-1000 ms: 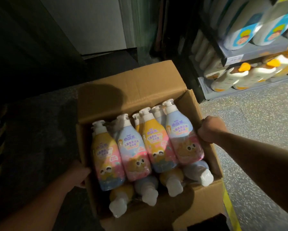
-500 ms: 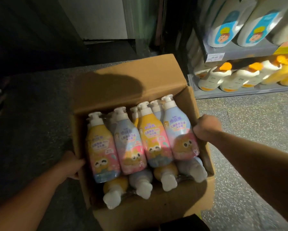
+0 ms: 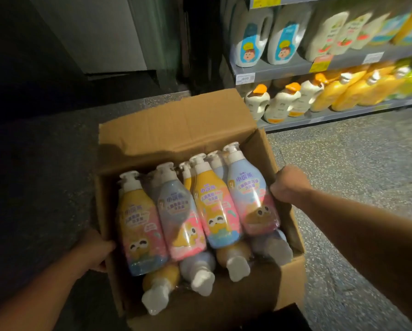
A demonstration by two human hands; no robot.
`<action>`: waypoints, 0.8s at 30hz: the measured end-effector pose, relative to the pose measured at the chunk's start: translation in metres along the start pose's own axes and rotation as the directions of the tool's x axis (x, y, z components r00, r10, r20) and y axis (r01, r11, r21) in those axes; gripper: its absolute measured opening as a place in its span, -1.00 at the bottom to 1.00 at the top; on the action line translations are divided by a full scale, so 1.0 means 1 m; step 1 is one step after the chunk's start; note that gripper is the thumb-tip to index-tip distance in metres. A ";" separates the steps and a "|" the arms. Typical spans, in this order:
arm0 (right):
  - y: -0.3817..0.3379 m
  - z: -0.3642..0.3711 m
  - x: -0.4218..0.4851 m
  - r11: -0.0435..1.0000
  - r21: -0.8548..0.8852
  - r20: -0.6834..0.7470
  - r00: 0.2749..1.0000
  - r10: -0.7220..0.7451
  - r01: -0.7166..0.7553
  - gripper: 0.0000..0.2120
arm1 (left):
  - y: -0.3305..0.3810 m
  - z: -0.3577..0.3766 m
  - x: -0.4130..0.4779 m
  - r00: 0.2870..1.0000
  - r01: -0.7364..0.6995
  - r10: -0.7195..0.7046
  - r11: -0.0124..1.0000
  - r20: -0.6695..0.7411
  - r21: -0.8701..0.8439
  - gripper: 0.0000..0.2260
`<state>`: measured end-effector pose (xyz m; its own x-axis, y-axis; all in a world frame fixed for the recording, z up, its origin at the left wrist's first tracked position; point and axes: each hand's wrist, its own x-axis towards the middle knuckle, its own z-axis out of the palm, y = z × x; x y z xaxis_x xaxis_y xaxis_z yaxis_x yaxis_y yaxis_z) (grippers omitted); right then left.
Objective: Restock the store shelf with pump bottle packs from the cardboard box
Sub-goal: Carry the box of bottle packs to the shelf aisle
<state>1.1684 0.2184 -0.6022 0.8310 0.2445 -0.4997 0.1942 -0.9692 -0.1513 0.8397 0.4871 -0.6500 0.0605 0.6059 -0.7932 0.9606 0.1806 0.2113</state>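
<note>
While left grip (image 3: 97, 252) and right grip (image 3: 288, 185) clutch its walls, the box (image 3: 171, 130) holds yellow, blue pump bottle packs (image 3: 200, 211).

Pump bottle packs (image 3: 140, 225) showed yellow and pale-blue bodies, white pumps and pink labels printed with a cartoon animal; the cardboard box (image 3: 166, 130) was plain brown, the shelf (image 3: 283, 69) grey, its jugs (image 3: 248, 39) white with blue labels, the floor (image 3: 355, 168) speckled grey.

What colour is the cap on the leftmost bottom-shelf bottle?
Orange: the cap shows best in the head view.
</note>
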 end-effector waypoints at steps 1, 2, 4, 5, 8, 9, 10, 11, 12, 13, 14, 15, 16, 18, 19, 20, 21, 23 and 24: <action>0.008 -0.002 -0.004 1.000 -0.014 0.003 1.000 -0.005 0.005 -0.74 | -0.001 0.006 -0.011 1.000 0.004 -0.004 1.000 -0.002 -0.009 -0.81; 0.015 -0.004 -0.008 1.000 -0.028 0.005 1.000 -0.013 0.013 -0.73 | -0.004 0.014 -0.020 1.000 0.001 -0.001 1.000 -0.007 -0.027 -0.82; 0.029 -0.007 -0.012 0.998 -0.046 0.003 0.999 -0.034 0.034 -0.74 | -0.006 0.029 -0.045 1.000 0.002 -0.003 1.000 -0.008 -0.028 -0.82; 0.038 -0.007 -0.013 0.998 -0.052 0.009 0.999 -0.040 0.041 -0.74 | -0.006 0.037 -0.057 1.000 0.007 -0.007 1.000 -0.017 -0.021 -0.81; 0.067 -0.008 -0.015 0.998 -0.046 0.035 0.998 -0.050 0.052 -0.73 | -0.005 0.063 -0.087 0.998 0.014 -0.014 1.000 -0.064 -0.002 -0.81; 0.077 -0.010 -0.013 0.997 -0.036 0.042 0.997 -0.061 0.062 -0.72 | -0.002 0.070 -0.098 0.996 0.040 -0.039 0.999 -0.081 0.015 -0.88; 0.088 -0.013 -0.009 0.997 -0.025 0.051 0.996 -0.072 0.073 -0.72 | 0.002 0.076 -0.110 0.994 0.058 -0.055 0.998 -0.090 0.027 -0.94; 0.100 -0.016 -0.005 0.997 -0.017 0.060 0.995 -0.081 0.082 -0.71 | 0.006 0.084 -0.122 0.992 0.079 -0.075 0.996 -0.099 0.040 -0.88; 0.112 -0.020 -0.002 0.996 -0.011 0.068 0.994 -0.090 0.091 -0.71 | 0.007 0.094 -0.131 0.992 0.093 -0.089 0.995 -0.091 0.043 -0.83; 0.125 -0.024 0.002 0.995 -0.011 0.074 0.992 -0.101 0.102 -0.71 | 0.011 0.105 -0.143 0.991 0.108 -0.105 0.994 -0.087 0.027 -0.82; 0.137 -0.030 0.005 0.993 -0.018 0.077 0.990 -0.116 0.118 -0.71 | 0.012 0.118 -0.153 0.988 0.126 -0.125 0.992 -0.090 0.004 -0.85; 0.148 -0.035 0.009 0.990 -0.029 0.079 0.988 -0.133 0.136 -0.71 | 0.016 0.132 -0.166 0.985 0.140 -0.141 0.990 -0.102 -0.014 -0.89; 0.159 -0.042 0.012 0.988 -0.039 0.078 0.986 -0.148 0.151 -0.71 | 0.018 0.145 -0.176 0.983 0.144 -0.147 0.989 -0.112 -0.035 -0.91; 0.181 -0.057 0.019 0.984 -0.049 0.069 0.984 -0.166 0.170 -0.70 | 0.022 0.173 -0.192 0.984 0.110 -0.117 0.992 -0.133 -0.061 -0.87; 0.191 -0.064 0.023 0.983 -0.054 0.064 0.983 -0.170 0.174 -0.70 | 0.024 0.185 -0.198 0.987 0.097 -0.104 0.994 -0.125 -0.058 -0.83; 0.202 -0.070 0.026 0.983 -0.061 0.063 0.984 -0.168 0.172 -0.70 | 0.027 0.198 -0.203 0.989 0.107 -0.111 0.993 -0.100 -0.046 -0.80; 0.212 -0.074 0.028 0.983 -0.064 0.062 0.984 -0.168 0.172 -0.71 | 0.030 0.208 -0.209 0.991 0.113 -0.116 0.993 -0.072 -0.041 -0.78; 0.237 -0.084 0.026 0.987 -0.045 0.060 0.986 -0.153 0.156 -0.70 | 0.038 0.227 -0.221 0.995 0.097 -0.098 0.995 -0.035 -0.031 -0.76; 0.250 -0.087 0.025 0.989 -0.038 0.050 0.989 -0.143 0.145 -0.71 | 0.044 0.233 -0.227 0.995 0.089 -0.089 0.996 -0.047 0.000 -0.75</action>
<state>1.2834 -0.0201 -0.5780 0.7677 0.3814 -0.5149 0.3322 -0.9240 -0.1892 0.9315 0.1769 -0.5937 -0.0384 0.6234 -0.7810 0.9623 0.2338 0.1393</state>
